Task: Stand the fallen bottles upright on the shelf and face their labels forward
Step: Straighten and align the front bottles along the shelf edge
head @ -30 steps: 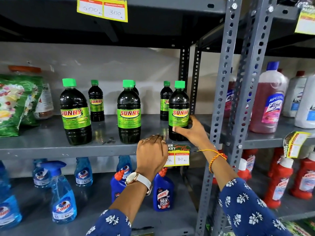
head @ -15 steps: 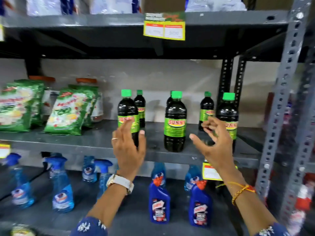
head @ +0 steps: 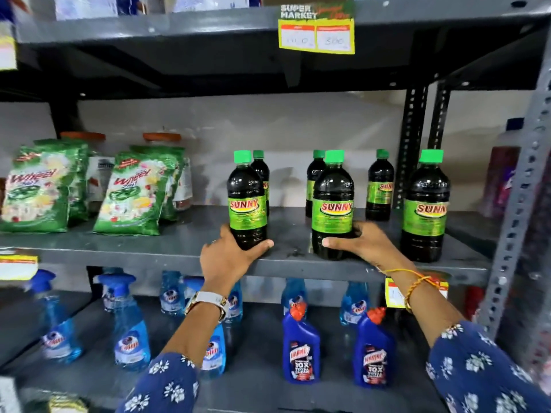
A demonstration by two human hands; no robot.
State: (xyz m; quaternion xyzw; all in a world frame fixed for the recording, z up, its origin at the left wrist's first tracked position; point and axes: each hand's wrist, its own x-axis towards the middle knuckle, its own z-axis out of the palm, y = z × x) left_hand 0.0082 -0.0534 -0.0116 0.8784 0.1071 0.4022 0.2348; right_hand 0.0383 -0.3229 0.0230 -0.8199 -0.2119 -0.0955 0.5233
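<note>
Three dark Sunny bottles with green caps stand upright in the front row of the grey shelf [head: 167,251], labels facing me. My left hand [head: 229,259] wraps the base of the left bottle [head: 247,201]. My right hand [head: 362,244] grips the base of the middle bottle [head: 333,204]. The right bottle [head: 425,207] stands free near the upright post. Three smaller Sunny bottles stand behind, among them a back right bottle [head: 379,186]. No bottle lies on its side.
Green Wheel detergent packs [head: 131,195] lean at the shelf's left. A perforated steel post [head: 518,210] bounds the right. Below stand blue Colin sprays [head: 131,329] and Harpic bottles [head: 301,347]. Yellow price tags [head: 317,35] hang on the upper shelf edge.
The view shifted left and up. Both hands, open in the air half a second ago, have dropped onto the bases of the left and middle front bottles.
</note>
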